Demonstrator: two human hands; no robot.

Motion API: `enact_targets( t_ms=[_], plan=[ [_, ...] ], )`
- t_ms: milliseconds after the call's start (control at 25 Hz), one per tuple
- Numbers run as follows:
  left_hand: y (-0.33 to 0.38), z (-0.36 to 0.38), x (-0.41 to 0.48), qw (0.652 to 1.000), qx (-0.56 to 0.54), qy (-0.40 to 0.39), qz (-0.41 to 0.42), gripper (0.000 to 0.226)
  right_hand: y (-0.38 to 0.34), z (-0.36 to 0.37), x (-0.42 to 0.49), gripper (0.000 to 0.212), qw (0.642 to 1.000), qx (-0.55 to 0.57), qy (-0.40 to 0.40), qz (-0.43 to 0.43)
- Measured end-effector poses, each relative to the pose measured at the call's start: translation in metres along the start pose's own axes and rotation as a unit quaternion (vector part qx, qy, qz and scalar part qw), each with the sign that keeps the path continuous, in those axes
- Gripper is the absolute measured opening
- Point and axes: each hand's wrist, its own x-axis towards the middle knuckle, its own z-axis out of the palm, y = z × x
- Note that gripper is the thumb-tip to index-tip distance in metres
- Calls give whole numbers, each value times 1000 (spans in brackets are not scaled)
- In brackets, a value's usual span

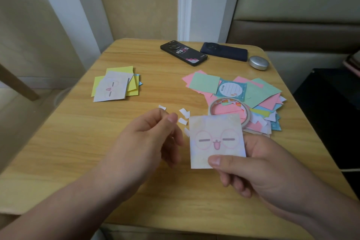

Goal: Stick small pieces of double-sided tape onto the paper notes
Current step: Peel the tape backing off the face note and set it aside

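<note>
The right hand (259, 171) holds a square paper note printed with a cartoon face in glasses (216, 140) just above the worktop (78, 142). Its thumb presses the note's lower edge from the front and its fingers curl behind. The left hand (153, 140) hangs just beside the note's left edge, its fingers curled and its thumb and forefinger tips drawn together. Whether a bit of tape sits between them cannot be told; a small white scrap (161, 107) shows just beyond the fingertips.

Several cut tape pieces (183, 117) lie on the worktop between the two hands, near the tape roll (228, 111). The roll rests against a loose pile of coloured notes (259, 93) on the right. A smaller stack of notes (115, 86), topped by another face note, lies well apart on the left.

The step in hand looks like fitting this note with tape. The next move probably calls for a piece to be brought to the paper and pressed flat, perhaps on the unprinted side. The pieces are small and sticky, so a careful fingertip pinch will be needed.
</note>
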Motion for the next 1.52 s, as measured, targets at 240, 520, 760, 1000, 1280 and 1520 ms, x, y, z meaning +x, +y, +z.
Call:
enact_targets(
  t_ms=[240, 520, 760, 1000, 1280, 1520],
  plan=[
    [-3, 0, -2, 999, -24, -30, 2, 26, -4, -7, 0, 20, 1000, -21, 13, -4],
    [15, -20, 11, 994, 54, -9, 92, 45, -7, -14, 1, 26, 999, -30, 45, -8],
    [23, -25, 21, 973, 188, 88, 101, 56, -5, -14, 3, 28, 997, -50, 63, -8],
    [10, -23, 29, 917, 382, 39, 107, 19, -3, -14, 6, 26, 998, -32, 61, -15],
    [20, -11, 28, 909, 392, 123, 72, 51, 0, -11, 10, 20, 997, 7, 73, -12],
    [8, -6, 19, 934, 346, 38, 80, 30, 3, -10, 13, 17, 998, 30, 56, -17]
  ],
)
